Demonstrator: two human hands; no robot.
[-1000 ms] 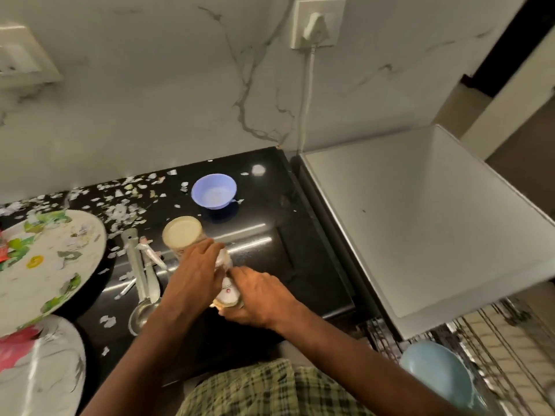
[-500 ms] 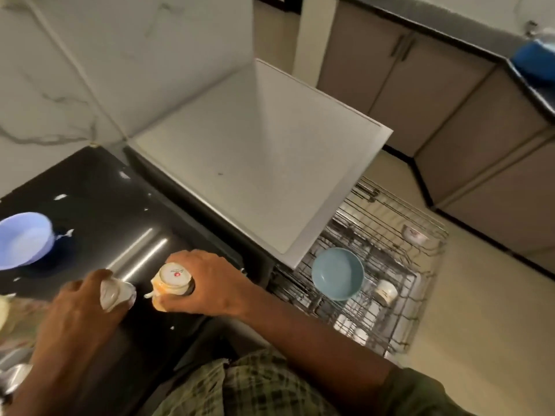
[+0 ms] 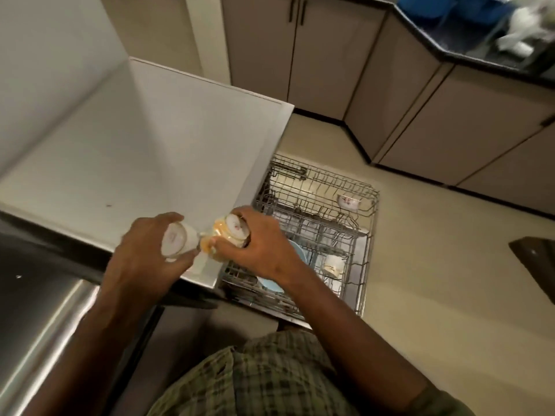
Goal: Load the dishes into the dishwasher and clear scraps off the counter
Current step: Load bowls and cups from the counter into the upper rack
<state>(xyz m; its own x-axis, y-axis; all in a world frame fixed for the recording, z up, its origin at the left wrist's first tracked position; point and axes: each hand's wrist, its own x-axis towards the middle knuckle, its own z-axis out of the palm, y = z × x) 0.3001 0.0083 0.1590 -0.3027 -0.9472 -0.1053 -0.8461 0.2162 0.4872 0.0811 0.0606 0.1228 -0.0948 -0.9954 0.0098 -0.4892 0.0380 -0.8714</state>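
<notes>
A white cup [image 3: 175, 240] is gripped in the left hand [image 3: 147, 253], the fingers curled round its side, with its base turned toward the camera. A second cup with a yellow-orange band [image 3: 229, 234] is gripped in the right hand [image 3: 258, 247], fingers and thumb wrapped round it, its base also turned up toward the camera. The two cups are held just beside each other, close to touching, above the near right corner of the white appliance top [image 3: 144, 163] and at the left edge of the pulled-out dishwasher rack [image 3: 357, 235].

The wire rack is seen below and to the right of the hands, drawn out over the beige floor [image 3: 435, 280]. A light blue bowl [image 3: 271, 283] is lodged in the near left part of the rack, largely covered by the right wrist. A small white cup [image 3: 332, 265] is seated near the middle of the rack, and another small patterned cup [image 3: 348, 202] is placed at its far right corner.

The dark counter [image 3: 39, 295] is seen at the lower left, with bright reflections on its surface. Brown cabinet doors [image 3: 300, 49] are lined along the far wall, and a dark countertop carrying blurred blue and white items, which cannot be identified, is seen at the upper right. A green checked shirt [image 3: 264, 376] is visible at the bottom edge.
</notes>
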